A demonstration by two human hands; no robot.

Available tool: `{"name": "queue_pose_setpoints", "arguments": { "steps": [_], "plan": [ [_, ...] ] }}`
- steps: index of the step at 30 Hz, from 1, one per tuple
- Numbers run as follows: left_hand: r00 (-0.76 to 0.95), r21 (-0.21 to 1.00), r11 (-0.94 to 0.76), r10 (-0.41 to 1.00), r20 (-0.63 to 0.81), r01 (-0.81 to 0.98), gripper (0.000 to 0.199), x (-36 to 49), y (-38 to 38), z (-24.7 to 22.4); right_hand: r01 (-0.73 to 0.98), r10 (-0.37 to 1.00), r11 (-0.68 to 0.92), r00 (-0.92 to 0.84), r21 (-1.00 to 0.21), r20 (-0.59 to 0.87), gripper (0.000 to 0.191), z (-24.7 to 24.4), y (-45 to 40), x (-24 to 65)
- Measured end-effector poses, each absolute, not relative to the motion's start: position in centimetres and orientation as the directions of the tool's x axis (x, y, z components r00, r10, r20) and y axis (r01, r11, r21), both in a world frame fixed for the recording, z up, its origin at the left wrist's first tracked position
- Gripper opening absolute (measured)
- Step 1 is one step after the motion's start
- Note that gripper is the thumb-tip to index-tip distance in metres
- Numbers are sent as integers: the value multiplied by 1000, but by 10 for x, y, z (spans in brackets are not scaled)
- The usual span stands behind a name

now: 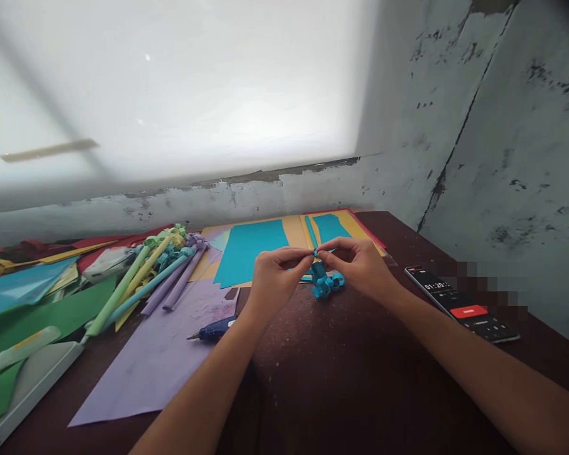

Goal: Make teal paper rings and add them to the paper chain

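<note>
A small blue paper piece [315, 253] is seemingly pinched between the fingertips of the left hand [277, 273] and the right hand [363, 268], both equally near, its long axis hidden, while a curled blue paper cluster [321, 285] is seen just beyond the fingertips toward six o'clock.

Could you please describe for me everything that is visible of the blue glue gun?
The glue gun has a dark blue body, plastic by its look, and a narrow, tapering, metal-looking nozzle. It lies over the purple paper sheet, nozzle toward the picture's left. The left forearm hides its rear, so its full shape, and whether the arm touches it, cannot be told.
</note>
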State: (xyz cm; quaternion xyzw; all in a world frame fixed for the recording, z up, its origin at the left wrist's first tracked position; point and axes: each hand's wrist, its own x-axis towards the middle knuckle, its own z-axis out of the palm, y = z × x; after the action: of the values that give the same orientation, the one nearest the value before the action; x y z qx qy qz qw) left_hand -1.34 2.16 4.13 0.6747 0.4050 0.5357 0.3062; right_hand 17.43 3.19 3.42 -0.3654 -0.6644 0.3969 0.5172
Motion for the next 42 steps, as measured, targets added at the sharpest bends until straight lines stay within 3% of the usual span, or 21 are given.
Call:
{"name": "queue_pose_setpoints", "arguments": {
  "steps": [5, 15, 21, 36, 42],
  "plan": [
    [95, 815, -506, 860, 501, 282, 13, -11, 19, 44, 24, 916, 364, -192, -931, 353, 28, 35, 33, 175],
    [105, 841, -489, 872, 478, 231, 14, -9, 17, 43, -262, 943, 14, -318, -965, 100, 35, 35, 39, 177],
    [114, 879, -453, 891, 440, 150, 18, -7, 16, 45, -325, 950, -3, -296, -946, 99, 37, 33, 40, 175],
    [114, 878, -462, 886, 450, 123, 16, -9, 21, 40, -236, 953, -27, -301, -971, 47, 27, 38, 37, 174],
    [144, 887, -450, 889, 434, 104, 17, -8, 21, 39, -113, 945, 98, -302, -989, 128, 26, 38, 36, 176]
  ]
}}
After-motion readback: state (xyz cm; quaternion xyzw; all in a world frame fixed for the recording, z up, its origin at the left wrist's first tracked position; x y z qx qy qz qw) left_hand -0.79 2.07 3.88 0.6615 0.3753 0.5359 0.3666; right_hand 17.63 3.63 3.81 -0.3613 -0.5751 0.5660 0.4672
